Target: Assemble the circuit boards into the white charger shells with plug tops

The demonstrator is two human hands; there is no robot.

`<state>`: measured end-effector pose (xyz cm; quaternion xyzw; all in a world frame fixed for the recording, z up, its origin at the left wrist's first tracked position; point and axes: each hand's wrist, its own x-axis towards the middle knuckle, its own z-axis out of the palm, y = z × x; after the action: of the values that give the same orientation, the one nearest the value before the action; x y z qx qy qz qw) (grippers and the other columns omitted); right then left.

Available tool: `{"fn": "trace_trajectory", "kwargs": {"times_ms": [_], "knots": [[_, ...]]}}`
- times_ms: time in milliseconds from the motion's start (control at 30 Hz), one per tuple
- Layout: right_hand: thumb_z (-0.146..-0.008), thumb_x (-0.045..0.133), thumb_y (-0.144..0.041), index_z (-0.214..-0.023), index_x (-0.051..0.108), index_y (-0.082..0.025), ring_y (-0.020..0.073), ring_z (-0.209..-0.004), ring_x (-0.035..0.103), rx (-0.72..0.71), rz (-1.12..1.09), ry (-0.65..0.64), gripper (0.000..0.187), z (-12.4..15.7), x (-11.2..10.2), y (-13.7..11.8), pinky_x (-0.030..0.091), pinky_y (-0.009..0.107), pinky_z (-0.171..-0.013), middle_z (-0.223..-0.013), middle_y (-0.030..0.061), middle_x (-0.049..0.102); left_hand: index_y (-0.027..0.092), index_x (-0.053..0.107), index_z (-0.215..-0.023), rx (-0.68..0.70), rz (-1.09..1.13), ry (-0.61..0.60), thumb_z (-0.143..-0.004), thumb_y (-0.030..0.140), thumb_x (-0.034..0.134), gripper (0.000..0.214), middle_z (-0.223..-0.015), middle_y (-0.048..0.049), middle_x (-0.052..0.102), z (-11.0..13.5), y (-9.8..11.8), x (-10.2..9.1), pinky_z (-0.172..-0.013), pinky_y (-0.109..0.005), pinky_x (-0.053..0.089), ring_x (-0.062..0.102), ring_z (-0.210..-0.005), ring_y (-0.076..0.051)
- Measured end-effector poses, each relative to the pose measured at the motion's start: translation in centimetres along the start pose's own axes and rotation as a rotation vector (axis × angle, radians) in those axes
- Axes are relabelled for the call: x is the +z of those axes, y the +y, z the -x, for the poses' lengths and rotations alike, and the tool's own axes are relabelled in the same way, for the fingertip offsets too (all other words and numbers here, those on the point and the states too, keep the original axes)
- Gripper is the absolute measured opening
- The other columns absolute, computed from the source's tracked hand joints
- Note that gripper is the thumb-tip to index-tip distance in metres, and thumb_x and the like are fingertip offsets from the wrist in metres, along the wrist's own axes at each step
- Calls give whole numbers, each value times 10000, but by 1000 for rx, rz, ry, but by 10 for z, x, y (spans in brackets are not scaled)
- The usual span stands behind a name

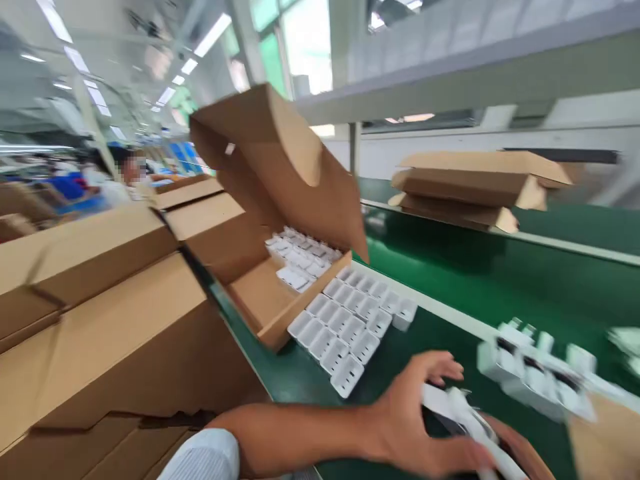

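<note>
At the lower right, my left hand (410, 420) is curled around a white plastic part (473, 420), its thumb lying across it. Only some fingers of my right hand (517, 447) show, against the far side of the same part; blur hides its exact kind. Left of my hands, rows of small white open trays with slots (345, 317) stand on the dark green bench (300, 373). Behind them an open cardboard box (280, 320) holds several white pieces (303, 257) at its far end. More white pieces with dark contents (533, 373) stand to the right of my hands.
Large cardboard boxes (110, 333) fill the left side beside the bench. Flattened cardboard (465, 187) is stacked at the back right, past a green conveyor belt (450, 267). A shelf (475, 80) crosses overhead. Another person (123, 177) is at the far left.
</note>
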<state>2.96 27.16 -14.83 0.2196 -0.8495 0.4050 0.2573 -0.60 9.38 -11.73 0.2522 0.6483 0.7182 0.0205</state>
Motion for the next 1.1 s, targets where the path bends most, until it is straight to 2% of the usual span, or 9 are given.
{"fn": "trace_trajectory", "kwargs": {"times_ms": [100,167,233,333,467,667,767,933,1100], "knots": [[-910,555,-135,-1294,634,-342,258,-953,776,-4,103,-54,444,14,-28,-19,691,372,-772,-1167,75,735,217,436,-1442,-54,-90,-31,-845,483,762,730,-1357,-180,634,2,13,-3,-1092,-545,486,626,-1262,-327],[-931,506,-76,-1351,575,-313,246,-1035,757,28,151,-65,488,13,-29,-30,669,357,-830,-1219,94,715,235,476,-1400,-151,-140,-51,-947,374,645,504,-1287,-130,654,0,16,-7,-1050,-483,504,651,-1169,-264],[-969,512,-108,-1387,521,-289,242,-1018,754,104,195,-50,455,9,-25,-36,661,353,-815,-1207,105,712,250,485,-1384,-203,-153,-69,-986,311,574,413,-1214,-89,662,-1,16,-10,-989,-422,518,658,-1077,-219],[-994,530,-157,-1404,476,-263,240,-967,749,186,213,-58,427,6,-22,-39,654,362,-799,-1192,115,702,262,476,-1394,-228,-156,-74,-999,285,550,403,-1175,-64,657,-1,13,-9,-915,-365,519,647,-1054,-204],[-971,489,-89,-1293,547,-259,246,-1010,722,109,209,-117,368,4,-26,-42,641,361,-794,-1178,112,686,265,461,-1408,-237,-153,-83,-1014,280,536,402,-1185,-58,644,0,13,-8,-893,-340,518,635,-1069,-195],[-987,549,-145,-1252,537,-247,223,-904,737,181,208,-71,284,8,-26,-40,639,352,-750,-1177,114,701,267,476,-1394,-250,-155,-66,-1018,305,539,383,-1170,-58,649,-1,12,-8,-872,-337,539,640,-1082,-203],[-977,507,-100,-1242,547,-243,236,-937,742,146,279,-113,304,11,-24,-40,641,354,-746,-1212,126,698,266,482,-1393,-245,-160,-63,-1019,314,539,382,-1173,-62,652,-1,10,-8,-886,-345,544,647,-1080,-203],[-974,547,-153,-1335,501,-260,229,-902,733,224,238,-66,379,9,-23,-42,648,355,-759,-1157,99,695,264,493,-1390,-239,-182,-61,-1022,320,534,375,-1169,-63,654,0,9,-8,-921,-370,540,650,-1083,-209],[-940,525,-96,-1266,602,-259,250,-966,679,123,207,-106,372,7,-21,-37,636,405,-799,-1135,112,670,265,470,-1395,-251,-184,-88,-1040,347,508,366,-1101,-44,644,-3,9,-9,-871,-364,538,648,-997,-194]]}}
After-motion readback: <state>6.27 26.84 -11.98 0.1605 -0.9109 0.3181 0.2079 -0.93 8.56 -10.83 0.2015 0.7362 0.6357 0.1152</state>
